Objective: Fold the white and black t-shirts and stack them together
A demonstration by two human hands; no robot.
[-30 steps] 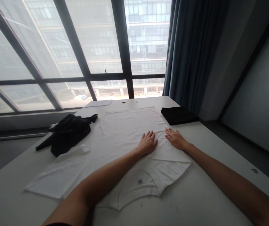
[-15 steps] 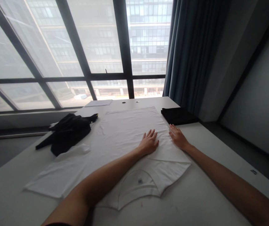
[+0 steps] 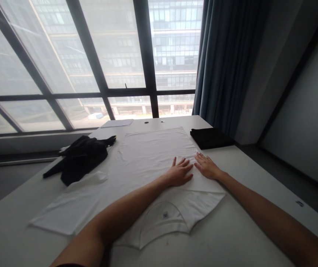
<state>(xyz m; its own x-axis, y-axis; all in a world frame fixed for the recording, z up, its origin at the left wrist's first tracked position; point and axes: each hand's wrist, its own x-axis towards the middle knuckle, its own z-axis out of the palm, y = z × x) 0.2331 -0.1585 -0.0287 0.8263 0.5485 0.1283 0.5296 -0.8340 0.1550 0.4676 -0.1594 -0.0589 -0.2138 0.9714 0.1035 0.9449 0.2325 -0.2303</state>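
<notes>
Shirt (image 3: pixel 145 159) of white cloth lies flat on the table (image 3: pixel 248 230), long axis running away toward the window (image 3: pixel 111 48), collar (image 3: pixel 172 225) nearest. Left hand (image 3: pixel 179 173) rests on it, fingers spread; right hand (image 3: pixel 206 166), loosely flat, sits nearer its right edge.

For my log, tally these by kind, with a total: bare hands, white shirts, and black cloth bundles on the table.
Bare hands: 2 (left hand, right hand)
White shirts: 1 (spread white shirt)
Black cloth bundles: 2 (crumpled black bundle, folded black bundle; how many pieces each holds cannot be told)
Total: 5
</notes>
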